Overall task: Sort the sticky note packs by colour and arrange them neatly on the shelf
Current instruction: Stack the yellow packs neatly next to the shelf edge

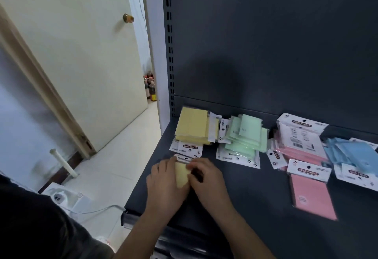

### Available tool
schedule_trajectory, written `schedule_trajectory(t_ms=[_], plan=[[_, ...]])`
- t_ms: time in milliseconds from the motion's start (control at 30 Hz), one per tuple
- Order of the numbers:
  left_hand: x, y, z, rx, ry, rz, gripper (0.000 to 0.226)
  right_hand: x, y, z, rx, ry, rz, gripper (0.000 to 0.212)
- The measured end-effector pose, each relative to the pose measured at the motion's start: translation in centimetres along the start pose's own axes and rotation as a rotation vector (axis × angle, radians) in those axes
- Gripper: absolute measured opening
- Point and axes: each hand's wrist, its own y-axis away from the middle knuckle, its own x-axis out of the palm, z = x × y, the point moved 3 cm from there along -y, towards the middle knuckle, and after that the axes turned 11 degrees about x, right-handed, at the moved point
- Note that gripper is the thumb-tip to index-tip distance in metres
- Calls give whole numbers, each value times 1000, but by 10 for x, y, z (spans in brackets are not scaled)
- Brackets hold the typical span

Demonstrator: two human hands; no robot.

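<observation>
Yellow pack point(181, 174), lower centre-left of frame, on the front part of the shelf point(245, 201), gripped from both sides. Left hand point(163, 185) curled over its left edge, thumb up beside the white header card. Right hand point(206, 179) with bent fingers pinching the right edge. Neither hand spread flat, nothing else held, exact finger placement blurred. Long axis of the pack running up-frame, header end away from the person, only a yellow strip showing between the hands.

Directly up-frame, near but apart from the hands: yellow stack point(193, 125) by the back panel at the shelf's left end, header cards toward the person. To the right along the shelf, in order: green stack point(243, 136), fanned and untidy; pink stack point(298, 142); blue stack point(351, 156) at the right edge of frame. Single pink pack point(313, 195) lying alone at lower right, well apart from the hands.

Judged step: squaring the yellow pack before adding it to its pile. Coming move probably a short carry straight up-frame, along the pack's own long axis, with both hands about equally near the yellow stack.

Beyond the shelf, left half of frame: cream door point(81, 64) with brass knob point(128, 18), white power strip point(61, 196) on the tiled floor.
</observation>
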Motion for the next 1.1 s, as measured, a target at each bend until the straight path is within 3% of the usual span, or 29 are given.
schedule_trajectory(t_ms=[67,233,467,567,700,833,1100], plan=[[-1,-1,5,18,2,61,70,4,-1,2,-47,112,2,23],[-9,-5,24,58,285,160,66,7,-1,2,-62,191,30,26],[-12,-15,36,152,263,143,53,15,-1,-3,-75,251,-14,21],[-21,-24,28,180,293,-10,48,7,-3,-1,-3,85,-54,18],[-40,-55,11,196,311,-224,43,-19,-20,14,164,-452,-105,34],[-34,-95,9,53,453,-126,35,-29,-35,22,138,-324,-142,35],[-21,-118,14,-120,636,-118,28,-26,-42,10,276,-300,-115,32]])
